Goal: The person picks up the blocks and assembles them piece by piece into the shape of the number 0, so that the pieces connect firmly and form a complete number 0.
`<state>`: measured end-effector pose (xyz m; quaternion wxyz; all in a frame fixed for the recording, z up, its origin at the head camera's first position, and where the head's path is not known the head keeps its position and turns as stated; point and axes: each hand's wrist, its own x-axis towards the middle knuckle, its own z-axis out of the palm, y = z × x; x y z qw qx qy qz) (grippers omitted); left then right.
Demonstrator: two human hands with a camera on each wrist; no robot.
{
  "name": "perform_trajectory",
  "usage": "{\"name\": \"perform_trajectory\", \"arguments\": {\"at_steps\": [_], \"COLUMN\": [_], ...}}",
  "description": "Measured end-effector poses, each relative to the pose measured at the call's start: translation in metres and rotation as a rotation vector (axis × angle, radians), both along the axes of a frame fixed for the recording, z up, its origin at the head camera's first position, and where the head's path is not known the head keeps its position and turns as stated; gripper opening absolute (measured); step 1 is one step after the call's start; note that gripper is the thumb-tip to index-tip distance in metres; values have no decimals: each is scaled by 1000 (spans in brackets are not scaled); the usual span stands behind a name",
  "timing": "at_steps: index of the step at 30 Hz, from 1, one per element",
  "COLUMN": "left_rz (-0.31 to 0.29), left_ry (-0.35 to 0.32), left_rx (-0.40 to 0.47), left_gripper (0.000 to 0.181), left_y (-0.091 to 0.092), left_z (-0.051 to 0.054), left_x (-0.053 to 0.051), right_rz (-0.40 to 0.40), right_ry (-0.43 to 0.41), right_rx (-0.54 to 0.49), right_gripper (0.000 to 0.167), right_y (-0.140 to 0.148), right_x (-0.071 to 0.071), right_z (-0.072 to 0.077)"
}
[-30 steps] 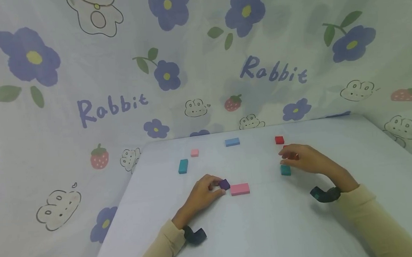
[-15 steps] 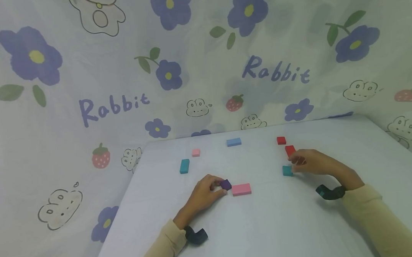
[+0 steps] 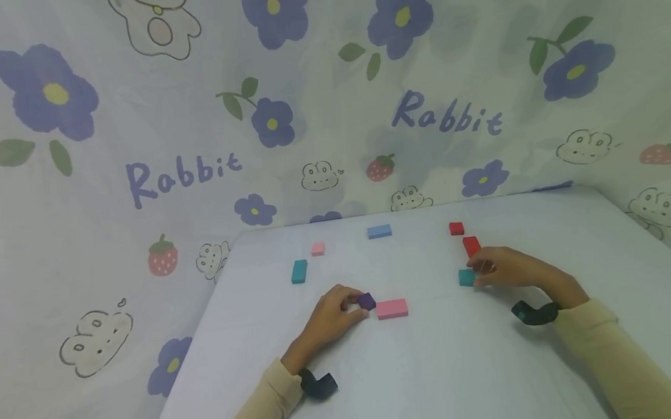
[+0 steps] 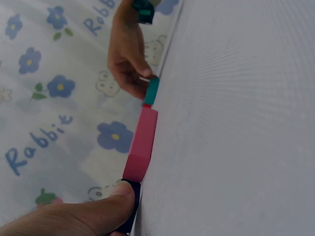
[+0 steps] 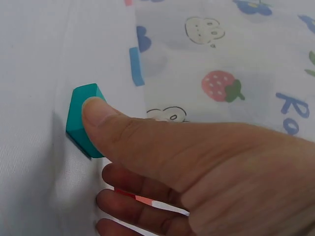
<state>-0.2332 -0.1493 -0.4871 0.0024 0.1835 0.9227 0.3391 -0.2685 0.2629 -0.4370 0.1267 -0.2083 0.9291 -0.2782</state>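
Note:
In the head view the left hand (image 3: 330,315) pinches a small purple block (image 3: 366,301) on the table, its thumb on the near side. A longer pink block (image 3: 392,309) lies just right of it; in the left wrist view the pink block (image 4: 141,145) meets the purple one (image 4: 129,211) end to end. Farther right, the right hand (image 3: 512,269) has thumb and fingers at a small teal block (image 3: 466,277). The right wrist view puts the thumb on the teal block's face (image 5: 78,115), the index finger hidden and the other fingers curled below.
Behind the right hand lie a red block (image 3: 472,246) and a smaller red one (image 3: 456,228). A light blue block (image 3: 379,231) is near the back edge, with a small pink block (image 3: 318,249) and a long teal block (image 3: 299,272) to the left. Patterned cloth (image 3: 331,109) hangs behind.
From over the red and teal blocks, the right hand has come slightly toward the near right, uncovering the long red block, with its fingers now at the teal one. The left hand stays put.

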Motion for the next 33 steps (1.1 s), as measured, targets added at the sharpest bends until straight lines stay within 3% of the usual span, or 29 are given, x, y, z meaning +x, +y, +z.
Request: {"name": "perform_trajectory", "arguments": {"at_steps": [14,33], "left_rz": [-1,-8], "left_ry": [-1,-1], "left_rx": [-3,11], "left_gripper": [35,36], "left_y": [0,-2], "left_z": [1,1], "left_x": [-2,-2], "right_rz": [-32,-8], "right_ry": [8,56], "right_rx": [14,-20], "right_gripper": [47,36], "right_y": [-8,-11], "right_x": [2,-3], "right_z": [-1,-2]}}
